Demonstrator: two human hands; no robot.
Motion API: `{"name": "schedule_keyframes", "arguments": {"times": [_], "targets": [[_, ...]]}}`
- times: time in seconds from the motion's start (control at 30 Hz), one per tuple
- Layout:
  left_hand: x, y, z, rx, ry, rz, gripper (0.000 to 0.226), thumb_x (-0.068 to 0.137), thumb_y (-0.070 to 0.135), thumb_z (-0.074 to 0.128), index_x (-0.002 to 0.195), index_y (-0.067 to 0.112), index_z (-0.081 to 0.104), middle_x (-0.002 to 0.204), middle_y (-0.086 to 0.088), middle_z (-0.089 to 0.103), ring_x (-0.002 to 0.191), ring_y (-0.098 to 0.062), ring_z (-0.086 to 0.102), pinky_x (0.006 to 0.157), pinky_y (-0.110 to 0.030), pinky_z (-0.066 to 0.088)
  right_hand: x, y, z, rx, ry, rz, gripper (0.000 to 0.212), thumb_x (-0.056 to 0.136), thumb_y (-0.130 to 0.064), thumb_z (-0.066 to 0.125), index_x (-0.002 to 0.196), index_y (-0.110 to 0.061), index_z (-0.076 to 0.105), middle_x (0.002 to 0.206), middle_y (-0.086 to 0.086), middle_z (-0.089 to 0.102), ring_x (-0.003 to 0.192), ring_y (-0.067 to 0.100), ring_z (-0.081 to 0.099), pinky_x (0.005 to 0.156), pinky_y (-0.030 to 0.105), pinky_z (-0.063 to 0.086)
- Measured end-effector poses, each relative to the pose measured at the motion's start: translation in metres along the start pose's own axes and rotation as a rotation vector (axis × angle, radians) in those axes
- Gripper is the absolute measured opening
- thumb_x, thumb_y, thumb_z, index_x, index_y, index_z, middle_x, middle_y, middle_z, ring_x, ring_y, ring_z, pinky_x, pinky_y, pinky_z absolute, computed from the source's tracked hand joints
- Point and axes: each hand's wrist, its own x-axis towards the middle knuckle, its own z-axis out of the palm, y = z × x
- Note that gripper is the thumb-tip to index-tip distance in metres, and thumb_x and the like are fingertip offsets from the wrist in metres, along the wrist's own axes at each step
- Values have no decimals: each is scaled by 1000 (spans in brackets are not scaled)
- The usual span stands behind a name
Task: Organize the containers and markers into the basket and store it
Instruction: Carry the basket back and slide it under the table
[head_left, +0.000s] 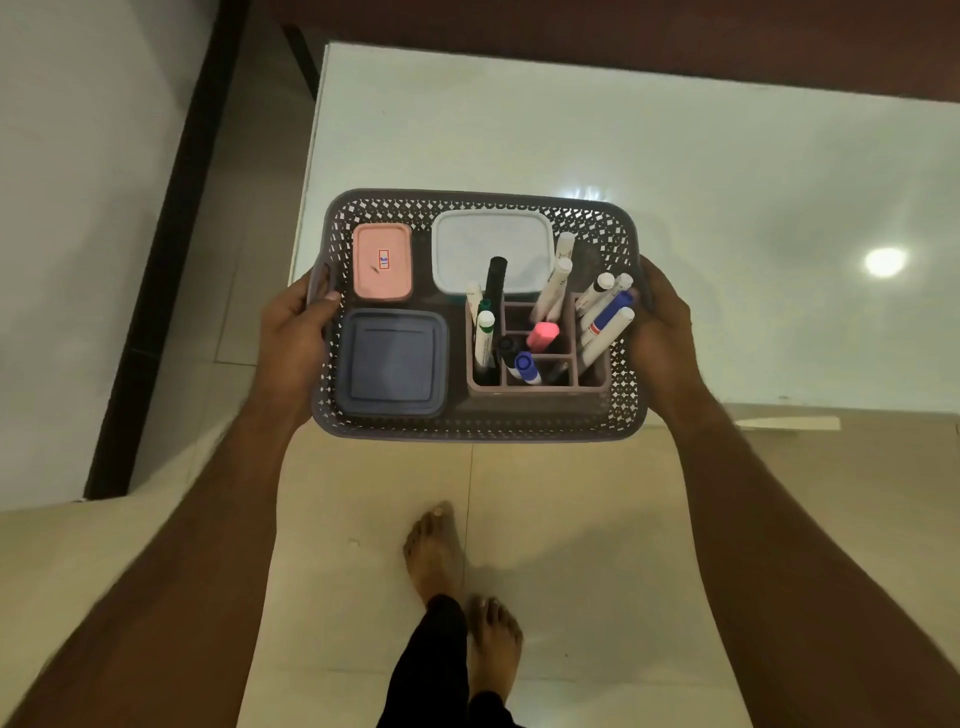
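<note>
I hold a grey perforated basket (478, 423) in the air, half over the table's near left corner. My left hand (293, 338) grips its left handle and my right hand (662, 332) grips its right side. Inside lie a pink lidded container (383, 262) at the back left, a white lidded container (491, 249) at the back middle and a dark blue square container (392, 364) at the front left. A mauve divided holder (540, 389) at the front right carries several markers (605, 317) standing upright or leaning.
A glossy white table (675, 182) spreads beyond and to the right of the basket, with a lamp reflection on it. Beige floor tiles (597, 545) lie below, where my bare feet (434, 551) stand. A white wall with a dark strip (166, 260) runs on the left.
</note>
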Motion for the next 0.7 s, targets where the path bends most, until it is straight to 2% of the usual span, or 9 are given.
{"name": "schedule_keyframes", "arguments": {"times": [0.13, 0.33, 0.43, 0.57, 0.63, 0.7], "targets": [[-40, -10, -5, -23, 4, -11, 35, 104, 2, 48, 118, 19, 75, 115, -9, 76, 109, -28, 73, 96, -45, 60, -33, 6, -12, 3, 0, 3, 35, 105, -7, 46, 134, -16, 64, 126, 1, 73, 120, 22, 68, 107, 41, 54], [-87, -35, -21, -12, 4, -9, 36, 103, 5, 50, 116, 23, 78, 113, -6, 79, 106, -24, 76, 87, -37, 64, -78, 30, -19, -17, -7, 48, 37, 104, -6, 47, 132, -22, 65, 124, -2, 74, 118, 21, 69, 107, 45, 53], [-107, -49, -32, -5, -3, -16, 37, 104, 7, 49, 113, 27, 79, 114, -4, 79, 107, -24, 76, 89, -39, 64, -103, 45, -17, 2, -4, 62, 37, 105, -6, 48, 133, -22, 65, 124, -2, 74, 118, 20, 69, 107, 45, 54], [-128, -69, -50, -22, -18, -30, 36, 105, 5, 48, 123, 21, 75, 121, -9, 76, 113, -28, 73, 94, -41, 62, -137, 64, -11, 37, -6, 43, 38, 104, -1, 46, 134, -16, 64, 126, 7, 73, 121, 29, 67, 109, 50, 52], [-138, -79, -61, -31, -21, -26, 36, 104, 4, 48, 129, 15, 71, 118, -7, 77, 109, -25, 74, 90, -38, 63, -154, 74, -8, 44, 13, 34, 39, 103, 1, 45, 134, -14, 64, 127, 9, 72, 122, 30, 66, 108, 49, 52], [-147, -92, -73, -17, -19, -15, 34, 104, 4, 50, 126, 14, 73, 111, -4, 79, 103, -22, 76, 85, -35, 64, -173, 88, -1, 44, 23, 23, 37, 103, -1, 46, 133, -14, 64, 127, 10, 71, 120, 29, 67, 106, 47, 54]]}}
